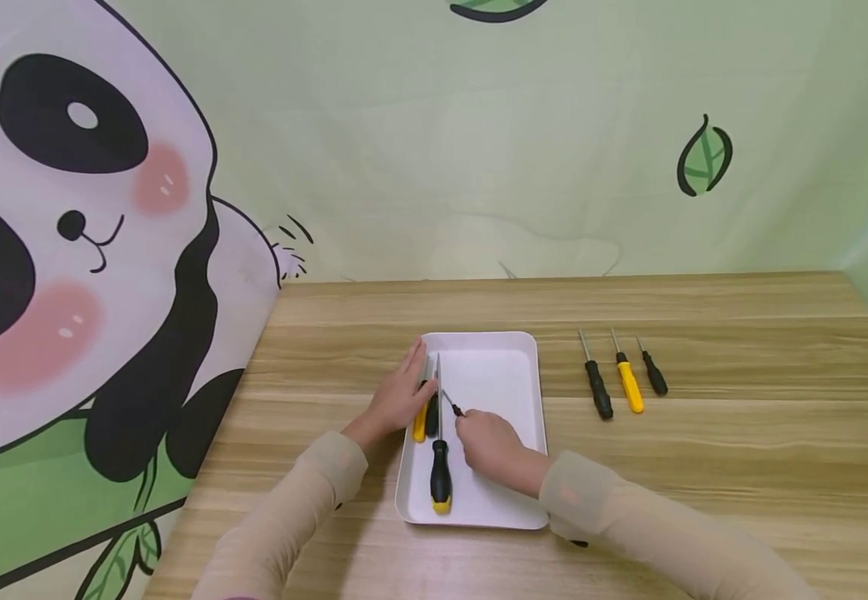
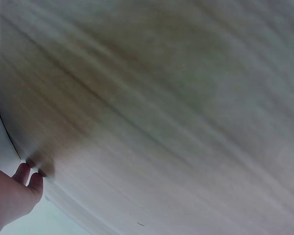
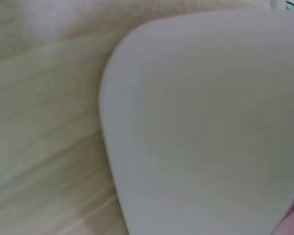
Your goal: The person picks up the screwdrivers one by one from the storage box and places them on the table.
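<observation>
A white tray (image 1: 490, 367) holds several screwdrivers along its left side. The longest, a large screwdriver (image 1: 441, 475) with a black handle and yellow end, points away from the person. Left of it lie a yellow-handled screwdriver (image 1: 421, 423) and a black-handled screwdriver (image 1: 432, 415). My left hand (image 1: 398, 395) rests at the tray's left rim with straight fingers, its thumb reaching over the shafts. Over the tray's middle, my right hand (image 1: 496, 446) grips a small black screwdriver (image 1: 457, 410), its tip toward the long shaft; most of its handle is hidden in the fist.
Right of the tray, a black screwdriver (image 1: 599, 390), a yellow screwdriver (image 1: 630, 385) and a smaller black screwdriver (image 1: 655, 373) lie side by side on the wooden table (image 1: 764, 433). A panda-printed cloth (image 1: 419, 150) hangs behind the table.
</observation>
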Tool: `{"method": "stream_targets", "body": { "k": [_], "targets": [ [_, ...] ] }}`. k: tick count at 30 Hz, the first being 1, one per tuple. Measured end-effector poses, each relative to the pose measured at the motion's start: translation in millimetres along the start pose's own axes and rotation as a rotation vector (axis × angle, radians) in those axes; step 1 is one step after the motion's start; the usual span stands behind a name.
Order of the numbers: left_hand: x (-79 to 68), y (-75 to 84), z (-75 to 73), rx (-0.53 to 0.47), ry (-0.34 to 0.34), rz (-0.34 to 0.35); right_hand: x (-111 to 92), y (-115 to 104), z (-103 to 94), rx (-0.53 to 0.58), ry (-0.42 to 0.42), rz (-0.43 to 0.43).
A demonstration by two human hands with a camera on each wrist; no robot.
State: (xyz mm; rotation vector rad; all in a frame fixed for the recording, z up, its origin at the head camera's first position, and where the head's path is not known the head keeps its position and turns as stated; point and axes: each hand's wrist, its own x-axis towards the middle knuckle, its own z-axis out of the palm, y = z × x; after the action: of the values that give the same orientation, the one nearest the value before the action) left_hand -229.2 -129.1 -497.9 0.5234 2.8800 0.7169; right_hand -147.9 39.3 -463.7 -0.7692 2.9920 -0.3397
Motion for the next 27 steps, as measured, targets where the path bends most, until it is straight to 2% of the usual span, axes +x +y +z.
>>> {"method": "stream_targets", "body": {
  "k": [5,12,18,21,27],
  "targets": [
    [-1.8,0.4,-1.2,-0.003,-0.003,-0.002,-1.8,6.8,-6.1,-0.003,0.118,0.002],
    [-2.3,-0.2,-2.8,-0.01,-0.007,-0.002,-3.2,14.6,-12.2,-0.022,0.203,0.019],
    [-2.7,-0.8,-1.4,-0.002,-0.008,-0.006,-5.5,22.5,-16.2,-0.053,0.337,0.005],
    [-2.6,-0.9,-0.9,-0.002,-0.006,-0.007,-6.6,27.9,-18.7,-0.033,0.392,0.007],
    [-2.6,-1.2,-0.9,-0.006,0.0,-0.003,-9.3,38.4,-22.4,0.078,0.465,0.029]
  ]
}}
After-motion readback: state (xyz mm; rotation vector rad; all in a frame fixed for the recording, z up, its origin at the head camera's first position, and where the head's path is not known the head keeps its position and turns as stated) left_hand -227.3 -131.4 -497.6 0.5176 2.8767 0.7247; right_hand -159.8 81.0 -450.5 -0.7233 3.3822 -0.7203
